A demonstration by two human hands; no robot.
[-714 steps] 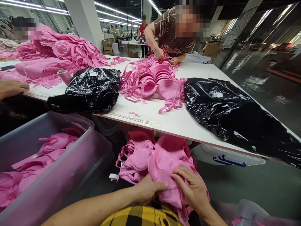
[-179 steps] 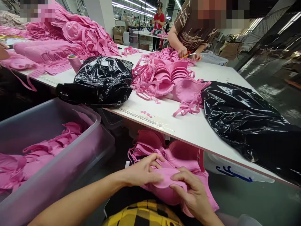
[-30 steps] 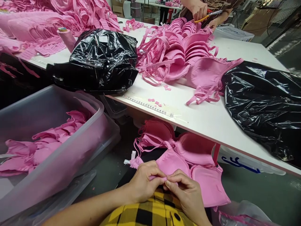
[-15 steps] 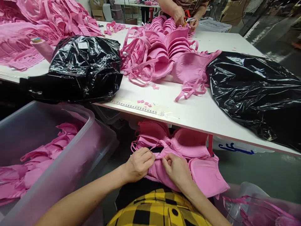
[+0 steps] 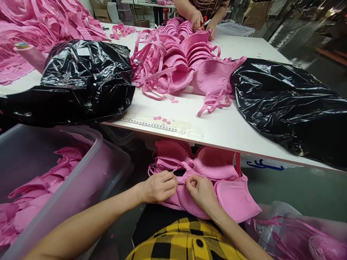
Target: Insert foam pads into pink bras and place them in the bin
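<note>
A pink bra (image 5: 235, 198) lies across my lap, its cups turned toward me. My left hand (image 5: 159, 186) pinches the edge of this bra near its strap. Close beside it, my right hand (image 5: 201, 189) is closed on the same edge, thumb against fingers. A short stretch of pink fabric runs between the two hands. Behind it, partly under the table edge, are more pink bra cups (image 5: 215, 160). My fingers hide the exact spot being gripped.
A white table (image 5: 217, 126) bears stacked pink bras (image 5: 179, 50), a tape measure (image 5: 151, 124) and black plastic bags (image 5: 89, 72) (image 5: 284, 97). Translucent bins (image 5: 99, 144) (image 5: 284, 207) flank me, holding pink pieces. Across the table, a co-worker's hands (image 5: 196, 20) hold red-handled scissors.
My view has shifted slightly, so the table and bags sit further left. Both hands keep their pinch on the bra edge, with little movement.
</note>
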